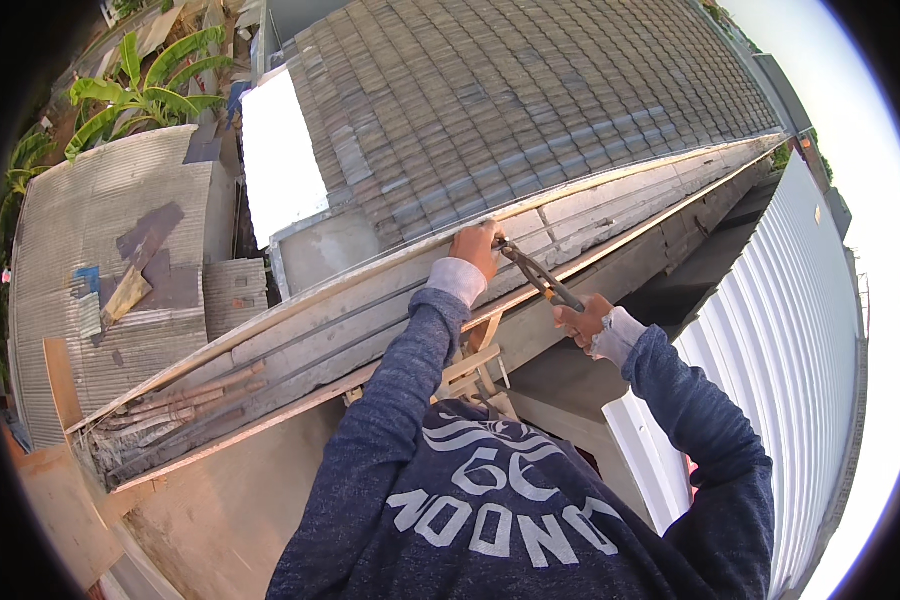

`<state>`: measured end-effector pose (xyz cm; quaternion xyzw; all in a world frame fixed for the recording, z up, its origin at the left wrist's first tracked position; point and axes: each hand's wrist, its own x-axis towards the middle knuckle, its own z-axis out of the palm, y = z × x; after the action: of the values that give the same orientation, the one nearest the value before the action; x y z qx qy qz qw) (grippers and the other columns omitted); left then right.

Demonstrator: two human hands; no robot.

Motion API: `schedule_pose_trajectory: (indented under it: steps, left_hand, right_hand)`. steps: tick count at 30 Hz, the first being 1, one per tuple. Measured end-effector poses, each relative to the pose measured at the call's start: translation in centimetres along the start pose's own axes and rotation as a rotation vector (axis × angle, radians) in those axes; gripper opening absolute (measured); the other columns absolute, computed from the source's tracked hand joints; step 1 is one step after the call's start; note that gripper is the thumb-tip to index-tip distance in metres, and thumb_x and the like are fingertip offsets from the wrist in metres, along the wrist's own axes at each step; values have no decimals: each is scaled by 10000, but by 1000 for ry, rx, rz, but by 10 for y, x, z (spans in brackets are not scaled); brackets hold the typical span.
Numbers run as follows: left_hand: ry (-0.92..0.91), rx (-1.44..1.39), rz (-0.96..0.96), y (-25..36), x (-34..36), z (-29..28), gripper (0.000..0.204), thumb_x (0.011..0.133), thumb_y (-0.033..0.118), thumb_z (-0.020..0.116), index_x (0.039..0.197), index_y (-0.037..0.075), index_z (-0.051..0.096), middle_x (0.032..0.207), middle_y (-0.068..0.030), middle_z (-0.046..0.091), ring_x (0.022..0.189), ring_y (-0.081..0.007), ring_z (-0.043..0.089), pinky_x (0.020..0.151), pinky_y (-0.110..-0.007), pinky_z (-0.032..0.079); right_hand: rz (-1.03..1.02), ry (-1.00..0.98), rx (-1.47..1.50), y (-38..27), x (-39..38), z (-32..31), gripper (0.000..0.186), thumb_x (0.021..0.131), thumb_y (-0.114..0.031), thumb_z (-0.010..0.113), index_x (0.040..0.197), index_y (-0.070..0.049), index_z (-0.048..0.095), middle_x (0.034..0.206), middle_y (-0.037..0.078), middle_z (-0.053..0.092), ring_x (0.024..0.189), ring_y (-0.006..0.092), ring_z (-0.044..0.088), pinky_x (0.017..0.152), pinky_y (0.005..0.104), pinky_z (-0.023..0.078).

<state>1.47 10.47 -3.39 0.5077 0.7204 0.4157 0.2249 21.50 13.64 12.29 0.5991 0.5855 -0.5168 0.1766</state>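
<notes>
My left hand [475, 247] is closed on the upper edge of the long concrete trough [580, 215] or on something small there, which I cannot make out. My right hand [585, 322] grips the handle of long metal pincers [535, 273], whose head reaches up beside the fingers of my left hand. Thin steel bars [310, 335] run lengthwise along the trough, framed by wooden boards [230, 432]. Both my sleeves are dark blue with pale cuffs.
A tiled roof [510, 90] lies beyond the trough, a patched corrugated roof [90, 230] at left, banana plants [145, 95] behind it. At right is white metal roofing [770, 380]. Below me are a wooden frame [470, 368] and a drop beside dark openings.
</notes>
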Motion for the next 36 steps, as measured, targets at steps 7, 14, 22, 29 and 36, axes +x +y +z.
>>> schedule_pose_trajectory:
  steps: [7,14,22,29,36]
  left_hand:
    - [-94,-22,21,-4,4,-9,273,754,7,687,1013,79,635,919,-131,704,909,-301,671,795,-393,520]
    - [-90,-22,89,3,2,-13,292,730,-22,674,1011,55,676,958,-150,699,919,-290,675,820,-360,527]
    - [-63,-32,90,-8,-1,-12,302,711,-37,669,1002,45,683,970,-156,697,925,-280,679,821,-355,529]
    - [-59,-41,112,-8,0,-9,326,712,-52,663,1025,38,676,991,-152,697,915,-266,684,809,-340,536]
    - [-102,-93,57,-9,-1,-12,317,734,-33,670,1044,32,670,992,-157,696,927,-254,685,814,-335,533]
  right_hand:
    - [-44,46,206,9,-2,37,311,926,-331,610,873,-26,599,596,-20,460,464,85,413,403,281,339]
    - [-72,91,243,22,12,50,314,923,-340,605,845,-37,587,588,-22,457,439,84,419,389,262,342]
    - [-92,55,92,19,7,31,406,918,-431,598,905,-26,615,571,-10,498,415,92,455,362,279,371]
    - [-123,-24,158,20,1,16,461,926,-493,561,942,-36,615,571,-25,484,406,70,433,359,254,373]
    - [-94,-229,333,17,-4,5,456,893,-457,622,999,-15,582,641,0,545,478,70,492,391,247,376]
